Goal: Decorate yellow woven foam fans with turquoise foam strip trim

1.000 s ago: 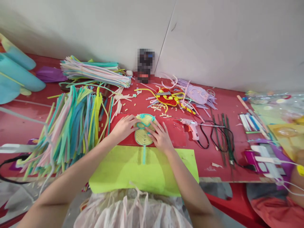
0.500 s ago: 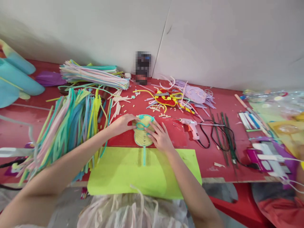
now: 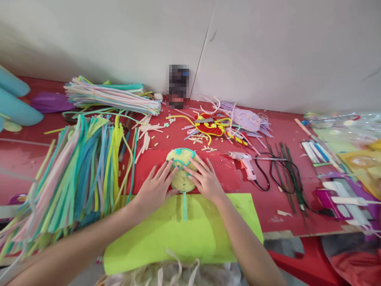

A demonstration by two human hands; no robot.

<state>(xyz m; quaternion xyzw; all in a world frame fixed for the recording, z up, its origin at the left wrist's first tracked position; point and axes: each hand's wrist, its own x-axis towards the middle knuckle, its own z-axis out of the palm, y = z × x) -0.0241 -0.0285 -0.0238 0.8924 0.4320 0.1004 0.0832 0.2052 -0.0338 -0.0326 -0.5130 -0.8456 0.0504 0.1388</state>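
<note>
A round fan-shaped craft piece [image 3: 183,183] of pale yellow pipe cleaners lies flat in front of me. It has a teal edge, a wavy teal strip, small teal flowers and a straight teal handle [image 3: 185,206]. My left hand [image 3: 157,184] rests palm down, fingers spread, with its fingertips on the piece's left side. On the right side lie the fingertips of my right hand [image 3: 206,178], also stretched apart. Neither hand grips anything. The handle lies over a lime-green sheet [image 3: 178,238] at the table's front edge.
Loose pipe cleaners [image 3: 80,171] and a bundle [image 3: 110,95] lie at left. A pink glue gun [image 3: 244,163] with a black cord sits at right. Behind are a red-and-yellow craft piece [image 3: 210,125], lilac pieces [image 3: 247,119] and a pixelated dark object [image 3: 177,85] against the wall.
My left hand has come down from the piece's upper left edge and now lies flatter, its fingers spread. My right hand stays on the right side. The view has shifted slightly.
</note>
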